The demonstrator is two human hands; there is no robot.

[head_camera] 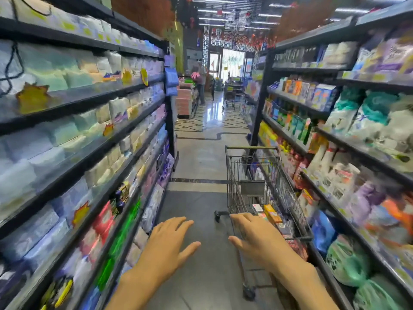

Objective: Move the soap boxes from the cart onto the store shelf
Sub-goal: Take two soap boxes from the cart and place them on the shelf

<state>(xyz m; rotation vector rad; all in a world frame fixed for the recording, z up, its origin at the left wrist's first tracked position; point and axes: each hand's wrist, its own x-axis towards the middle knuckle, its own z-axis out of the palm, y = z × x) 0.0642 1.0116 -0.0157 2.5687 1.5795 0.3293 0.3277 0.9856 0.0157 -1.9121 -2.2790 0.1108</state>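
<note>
A wire shopping cart (pixel 250 175) stands in the aisle, close against the right shelving (pixel 348 166). Several small soap boxes lie in its basket, among them a yellow-orange box (pixel 272 213) and a white one (pixel 257 207). My right hand (pixel 257 238) reaches forward with straight fingers in front of the cart's near left corner; whether it touches the rim I cannot tell. My left hand (pixel 169 240) hovers over the floor to the left of the cart, fingers spread, holding nothing. The view is motion-blurred.
Tall shelving (pixel 85 153) full of packaged goods lines the left side, and the grey tiled aisle floor (pixel 199 162) runs between the two shelf rows. Far down the aisle a person (pixel 200 79) stands by a stacked display, with another cart (pixel 230 97) beyond.
</note>
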